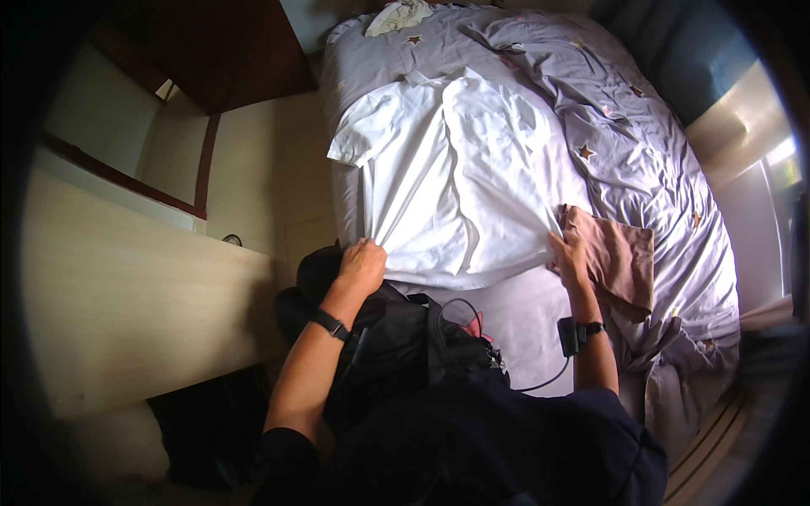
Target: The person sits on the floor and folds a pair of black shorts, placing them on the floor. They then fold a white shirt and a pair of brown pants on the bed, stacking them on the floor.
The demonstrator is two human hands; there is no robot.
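A white short-sleeved shirt (422,177) lies spread on the bed, its collar at the far end and its front parted down the middle. My left hand (364,265) is closed on the shirt's lower left edge, and folds run from it up the cloth. At the lower right side, my right hand (569,253) pinches the shirt's other edge. Just beside that hand lies a brown folded cloth (620,257), partly behind my fingers. The hem hangs slightly curved between both hands.
Beneath the shirt is a bed with a grey star-patterned sheet (523,337), rumpled along the right. A crumpled pale cloth (399,17) rests at the far end. On the left stands a light wooden panel (143,287). Near my lap lies a black bag (388,337).
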